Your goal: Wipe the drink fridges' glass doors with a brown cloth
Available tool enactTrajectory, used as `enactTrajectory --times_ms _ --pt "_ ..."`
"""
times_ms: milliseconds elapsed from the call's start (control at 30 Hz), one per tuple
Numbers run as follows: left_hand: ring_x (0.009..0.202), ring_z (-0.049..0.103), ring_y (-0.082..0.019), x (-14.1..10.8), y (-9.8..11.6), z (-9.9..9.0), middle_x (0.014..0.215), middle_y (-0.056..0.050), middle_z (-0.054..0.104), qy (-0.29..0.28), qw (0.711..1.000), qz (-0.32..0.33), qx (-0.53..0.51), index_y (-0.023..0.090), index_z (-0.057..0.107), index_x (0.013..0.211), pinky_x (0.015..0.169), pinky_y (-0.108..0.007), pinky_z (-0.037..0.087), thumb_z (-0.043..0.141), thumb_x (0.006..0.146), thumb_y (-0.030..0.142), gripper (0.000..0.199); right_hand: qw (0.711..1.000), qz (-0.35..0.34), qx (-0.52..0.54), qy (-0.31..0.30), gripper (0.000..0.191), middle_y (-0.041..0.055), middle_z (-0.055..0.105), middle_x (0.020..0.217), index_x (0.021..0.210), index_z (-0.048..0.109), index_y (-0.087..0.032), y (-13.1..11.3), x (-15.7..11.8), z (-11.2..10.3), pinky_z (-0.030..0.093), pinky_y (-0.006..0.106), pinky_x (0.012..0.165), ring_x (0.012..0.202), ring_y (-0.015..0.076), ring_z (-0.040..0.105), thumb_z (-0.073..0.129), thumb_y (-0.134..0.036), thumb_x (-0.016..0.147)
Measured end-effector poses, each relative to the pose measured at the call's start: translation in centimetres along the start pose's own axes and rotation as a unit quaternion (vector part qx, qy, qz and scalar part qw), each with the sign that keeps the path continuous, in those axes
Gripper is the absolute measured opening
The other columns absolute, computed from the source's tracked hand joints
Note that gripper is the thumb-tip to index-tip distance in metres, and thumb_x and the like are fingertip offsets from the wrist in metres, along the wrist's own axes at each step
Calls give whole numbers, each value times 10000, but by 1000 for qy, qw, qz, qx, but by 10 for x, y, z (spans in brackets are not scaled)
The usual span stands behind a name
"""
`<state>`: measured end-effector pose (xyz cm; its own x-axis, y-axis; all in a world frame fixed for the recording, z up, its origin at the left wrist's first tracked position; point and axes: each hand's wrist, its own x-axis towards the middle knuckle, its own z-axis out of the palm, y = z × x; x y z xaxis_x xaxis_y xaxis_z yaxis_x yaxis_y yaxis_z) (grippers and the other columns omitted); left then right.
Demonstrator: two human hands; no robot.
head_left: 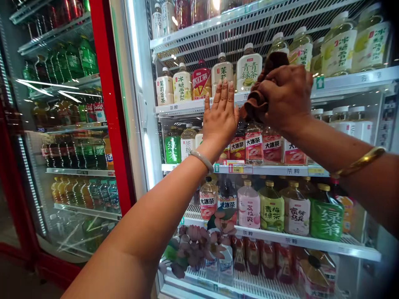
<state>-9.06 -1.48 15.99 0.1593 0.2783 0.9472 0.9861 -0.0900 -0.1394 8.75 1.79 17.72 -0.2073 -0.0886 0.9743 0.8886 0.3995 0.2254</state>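
My left hand (220,109), palm forward with fingers stretched out, is raised in front of the bottle shelves. It seems to lie flat against a clear glass pane, and a pale bangle (202,161) circles its wrist. Bunched in my right hand (288,93) is a dark brown cloth (257,97), held up to the right of my left hand. A gold bangle (360,162) is on the right forearm. Behind the hands stand a white-labelled tea bottle (249,68) and a red-labelled one (202,81); the right hand hides part of that row.
Several drink bottles (248,205) fill the lit cooler's white wire shelves (349,245). Pinkish flower shapes (199,245) show low in front of them. On the left, a red door frame (116,104) borders another cooler with green bottles (88,56).
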Motion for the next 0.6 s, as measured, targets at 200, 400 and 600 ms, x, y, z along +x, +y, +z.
enactTrajectory --times_ms 200,400,600 --pt "1661 -3 -151 -33 9 7 1787 14 179 -22 999 35 0 228 142 1693 1346 -408 -78 222 1044 320 660 999 -23 13 -28 470 159 579 1400 1255 700 -211 19 1 -15 411 605 1052 1327 380 458 517 -558 996" --pt "1661 -16 -157 -56 13 12 1794 9 137 -30 999 30 5 212 140 1694 1347 -397 -95 222 1046 337 665 999 30 13 -14 440 161 613 1331 1114 726 -198 -19 -61 -10 401 615 1051 1277 380 472 531 -568 976" --pt "1662 -37 -188 -62 13 14 1798 -9 105 -30 999 33 -18 197 123 1696 1359 -425 -89 260 1051 320 670 994 -77 33 -71 441 133 579 1391 1201 682 -219 -9 -46 -9 339 556 1105 1334 346 418 469 -557 1015"
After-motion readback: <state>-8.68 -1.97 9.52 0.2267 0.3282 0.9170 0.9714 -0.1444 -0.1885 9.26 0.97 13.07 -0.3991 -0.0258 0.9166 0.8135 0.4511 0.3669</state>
